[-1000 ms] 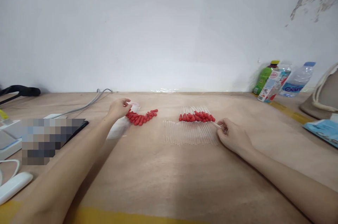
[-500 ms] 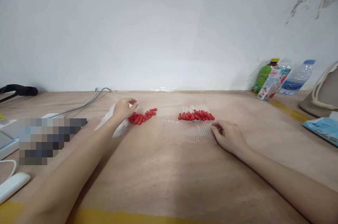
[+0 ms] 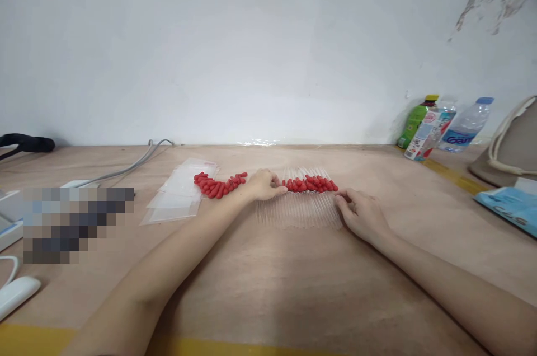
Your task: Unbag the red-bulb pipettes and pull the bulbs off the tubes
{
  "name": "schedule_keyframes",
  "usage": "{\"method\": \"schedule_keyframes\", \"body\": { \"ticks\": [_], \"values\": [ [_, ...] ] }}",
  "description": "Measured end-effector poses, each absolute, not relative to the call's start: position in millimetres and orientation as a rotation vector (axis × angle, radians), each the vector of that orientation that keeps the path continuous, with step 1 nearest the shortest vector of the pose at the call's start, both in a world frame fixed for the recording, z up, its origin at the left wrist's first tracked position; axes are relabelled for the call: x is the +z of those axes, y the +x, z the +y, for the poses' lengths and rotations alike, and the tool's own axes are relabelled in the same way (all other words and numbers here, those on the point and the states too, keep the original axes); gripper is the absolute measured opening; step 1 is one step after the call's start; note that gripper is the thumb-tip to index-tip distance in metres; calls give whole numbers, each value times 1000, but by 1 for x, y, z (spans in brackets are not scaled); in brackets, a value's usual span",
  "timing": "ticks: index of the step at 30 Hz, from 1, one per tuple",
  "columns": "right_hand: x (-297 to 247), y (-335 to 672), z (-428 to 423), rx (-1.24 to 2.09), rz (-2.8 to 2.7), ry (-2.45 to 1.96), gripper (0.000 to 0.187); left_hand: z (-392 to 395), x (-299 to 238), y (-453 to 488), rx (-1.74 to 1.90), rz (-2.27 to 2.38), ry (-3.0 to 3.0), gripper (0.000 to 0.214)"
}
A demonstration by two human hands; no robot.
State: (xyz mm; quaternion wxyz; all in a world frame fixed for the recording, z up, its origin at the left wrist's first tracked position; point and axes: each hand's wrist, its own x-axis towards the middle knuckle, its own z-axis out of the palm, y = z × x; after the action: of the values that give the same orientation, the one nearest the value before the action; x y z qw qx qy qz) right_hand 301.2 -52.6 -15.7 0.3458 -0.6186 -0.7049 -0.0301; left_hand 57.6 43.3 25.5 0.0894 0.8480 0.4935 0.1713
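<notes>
My left hand (image 3: 263, 184) lies at the left end of a row of red rubber bulbs (image 3: 321, 182), thumb stretched out and fingers bent, with nothing visible in it. At the row's right end my right hand (image 3: 363, 211) rests on the table, fingers curved and thumb apart, its tips by the tubes. Clear thin tubes (image 3: 297, 211) lie side by side in front of the bulbs, and more clear tubes (image 3: 304, 171) stick out behind them. A second curved heap of red bulbs (image 3: 220, 187) sits left of my left hand. Whether either hand touches the bulbs or tubes is hard to see.
White translucent plastic bags (image 3: 172, 202) are stacked at the left. A grey cable (image 3: 126, 170) and a white device (image 3: 19, 294) lie farther left. Bottles (image 3: 467, 125), a carton (image 3: 425, 132), a beige bag (image 3: 509, 149) and a blue packet (image 3: 509, 207) stand or lie at the right.
My left hand has moved right from the plastic bags and left bulb heap to the left end of the right-hand row. My right hand has stayed nearly still.
</notes>
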Motion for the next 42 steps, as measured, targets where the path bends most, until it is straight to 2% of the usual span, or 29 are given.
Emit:
{"method": "schedule_keyframes", "body": {
  "ticks": [6, 12, 17, 20, 23, 32, 37, 42],
  "values": [
    [-17, 302, -52, -78, -1789, -1593, 23, 44, 22, 60, 542, 1557, 2369, 26],
    [-21, 304, -48, -180, -1737, -1414, 21, 17, 28, 41, 820, 1646, 2347, 23],
    [-16, 292, -54, -361, -1771, -1171, 37, -22, 27, 9, 1100, 1353, 2700, 12],
    [-11, 278, -62, -442, -1913, -1039, 51, -39, 20, -3, 1093, 1221, 2886, 10],
    [-7, 263, -69, -518, -2073, -902, 56, -47, 12, -7, 1094, 1103, 2990, 9],
    [-4, 247, -75, -574, -2250, -767, 39, -55, 4, 4, 1227, 805, 3116, 9],
    [-9, 245, -73, -534, -2219, -695, 18, -58, 5, 6, 1193, 784, 3108, 10],
    [-12, 240, -73, -491, -2199, -644, 16, -61, 7, 17, 978, 805, 3050, 34]
  ]
}}
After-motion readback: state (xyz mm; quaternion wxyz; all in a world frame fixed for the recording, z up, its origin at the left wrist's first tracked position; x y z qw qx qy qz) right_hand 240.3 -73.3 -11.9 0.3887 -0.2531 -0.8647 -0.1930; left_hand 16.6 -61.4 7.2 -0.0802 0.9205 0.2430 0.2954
